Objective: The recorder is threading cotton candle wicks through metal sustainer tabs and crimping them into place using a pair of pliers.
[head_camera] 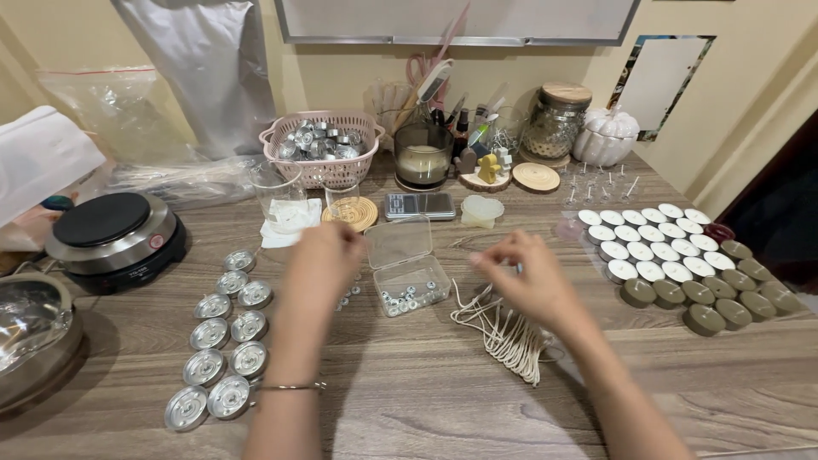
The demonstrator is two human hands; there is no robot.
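Observation:
My left hand point(322, 266) hovers over the wooden table point(409, 400), fingers curled, just left of a small clear plastic box point(409, 274) holding several small metal wick tabs. A few loose tabs point(349, 294) lie under that hand. My right hand point(521, 277) is pinched shut on something small and thin, hard to make out, above a bundle of cream wicks point(507, 336). Several empty metal tealight cups point(223, 341) stand in two rows to the left.
A small electric hotplate point(115, 234) and a metal pot point(34, 336) sit at the left. Filled white and olive tealights point(677, 264) cover the right. At the back stand a pink basket of cups point(322, 146), a glass candle jar point(422, 155), a pocket scale point(419, 205) and jars.

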